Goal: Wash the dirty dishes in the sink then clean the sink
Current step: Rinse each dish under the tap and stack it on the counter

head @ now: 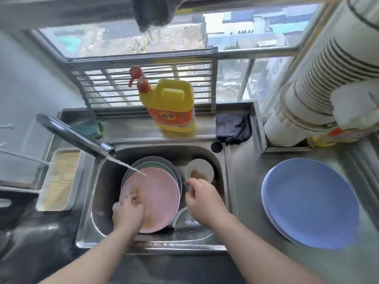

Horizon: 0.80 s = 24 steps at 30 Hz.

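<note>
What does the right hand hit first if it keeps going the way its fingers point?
Most likely the small white bowl with brown residue. The right hand points away from the person, into the sink, and its fingertips sit at the bowl's near rim. Depth is unclear from one view, so it might pass just above the rim.

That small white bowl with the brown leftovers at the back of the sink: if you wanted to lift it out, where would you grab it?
Probably by the rim of the small white bowl, grip from above on its near right edge, thumb inside and fingers outside. It sits open side up, and that edge lies closest to the right hand. The stacked plates crowd its left side, so coming from the right looks easier.
</note>
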{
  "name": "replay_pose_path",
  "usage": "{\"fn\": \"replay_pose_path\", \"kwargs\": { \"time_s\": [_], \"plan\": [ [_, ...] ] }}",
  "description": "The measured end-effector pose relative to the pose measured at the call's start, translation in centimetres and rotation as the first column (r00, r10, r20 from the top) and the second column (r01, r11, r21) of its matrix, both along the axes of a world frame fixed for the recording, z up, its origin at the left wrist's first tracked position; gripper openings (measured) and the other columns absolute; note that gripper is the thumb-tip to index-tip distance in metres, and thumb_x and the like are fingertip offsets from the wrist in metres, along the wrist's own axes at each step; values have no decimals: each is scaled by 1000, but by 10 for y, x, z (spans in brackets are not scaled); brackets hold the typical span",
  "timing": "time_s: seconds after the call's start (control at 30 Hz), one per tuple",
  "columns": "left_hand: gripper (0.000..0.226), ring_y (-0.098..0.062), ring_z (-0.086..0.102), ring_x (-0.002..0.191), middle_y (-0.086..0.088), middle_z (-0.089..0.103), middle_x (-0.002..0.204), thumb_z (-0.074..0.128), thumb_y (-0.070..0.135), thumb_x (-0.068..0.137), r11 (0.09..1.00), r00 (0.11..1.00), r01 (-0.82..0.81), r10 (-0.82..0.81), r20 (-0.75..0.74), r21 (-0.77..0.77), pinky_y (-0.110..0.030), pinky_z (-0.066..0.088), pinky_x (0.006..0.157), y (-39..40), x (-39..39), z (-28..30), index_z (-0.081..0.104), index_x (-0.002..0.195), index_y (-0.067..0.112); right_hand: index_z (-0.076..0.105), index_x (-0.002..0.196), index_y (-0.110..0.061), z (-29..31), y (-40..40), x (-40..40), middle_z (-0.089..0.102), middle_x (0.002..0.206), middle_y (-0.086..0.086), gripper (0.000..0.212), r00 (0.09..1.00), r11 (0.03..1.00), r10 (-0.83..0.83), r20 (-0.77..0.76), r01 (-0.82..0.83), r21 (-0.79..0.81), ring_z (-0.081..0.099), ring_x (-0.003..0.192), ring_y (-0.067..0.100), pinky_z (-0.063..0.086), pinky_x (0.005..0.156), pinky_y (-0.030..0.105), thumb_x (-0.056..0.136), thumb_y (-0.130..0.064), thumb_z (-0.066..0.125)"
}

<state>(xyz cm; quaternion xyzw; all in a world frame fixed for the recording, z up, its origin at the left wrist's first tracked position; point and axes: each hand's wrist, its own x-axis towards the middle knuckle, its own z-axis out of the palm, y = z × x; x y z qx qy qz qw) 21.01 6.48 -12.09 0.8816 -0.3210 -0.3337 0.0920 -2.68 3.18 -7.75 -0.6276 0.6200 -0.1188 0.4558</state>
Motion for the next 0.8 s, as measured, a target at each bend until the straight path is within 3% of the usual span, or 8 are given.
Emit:
{"fn": "replay_pose_path", "kwargs": {
  "time_s": [0.07,0.17,0.3,0.4,0.5,0.6,0.7,0.8],
  "plan": [
    [59,-46,48,130,-21,36,153,58,21,94,988,999,-44,41,22,148,-49,43,111,-2,33,-9,46,152,20,59,129,-19,-24,-7,35,62,125,10,33,999,984,31,-44,-22,179,59,116,32,49,94,40,98,-21,48],
    [77,-44,46,137,-24,45,153,56,16,96,966,972,-94,141,-188,242,-49,41,116,-12,57,-24,20,164,13,47,133,-11,-56,-10,67,59,133,20,36,988,939,42,-150,13,343,58,122,40,48,94,41,98,-16,44],
    [46,-36,62,106,-14,64,119,52,21,98,959,963,-124,178,-200,256,-44,57,96,-13,65,-34,53,142,9,39,133,-6,-78,-7,90,64,130,22,34,955,937,20,-297,85,338,63,119,40,49,85,40,100,-12,44],
    [45,-39,61,105,-20,62,126,50,23,97,957,993,-62,88,-79,284,-44,59,90,-14,71,-34,53,140,10,38,130,-8,-77,-9,99,65,128,19,32,947,938,7,-321,104,329,63,118,40,43,79,38,103,-23,49],
    [48,-33,63,107,-13,64,122,52,26,94,957,957,-78,151,-249,280,-45,59,96,-15,72,-34,52,139,10,35,119,-12,-65,-15,91,64,121,20,24,946,941,-104,-306,193,276,61,102,39,43,77,39,98,-9,46],
    [41,-34,69,107,-15,71,119,53,23,100,942,852,-189,298,-431,278,-44,60,95,-13,70,-34,60,136,5,31,119,-14,-42,-26,87,63,106,18,30,943,931,-197,-268,266,251,58,83,35,46,74,40,93,-9,46],
    [26,-30,71,80,-13,77,91,50,7,98,866,685,-355,497,-533,352,-31,57,57,-11,67,-26,72,114,6,38,127,-22,-7,-40,90,63,97,9,37,941,904,-297,-162,331,269,70,66,27,56,56,36,91,-22,45],
    [25,-29,66,74,-14,76,83,45,8,101,764,456,-428,644,-614,484,-32,58,53,-13,56,-6,70,107,6,40,124,-34,28,-46,89,64,94,3,36,931,895,-355,-91,366,255,70,47,15,52,44,26,88,-34,45]
  ]
}}
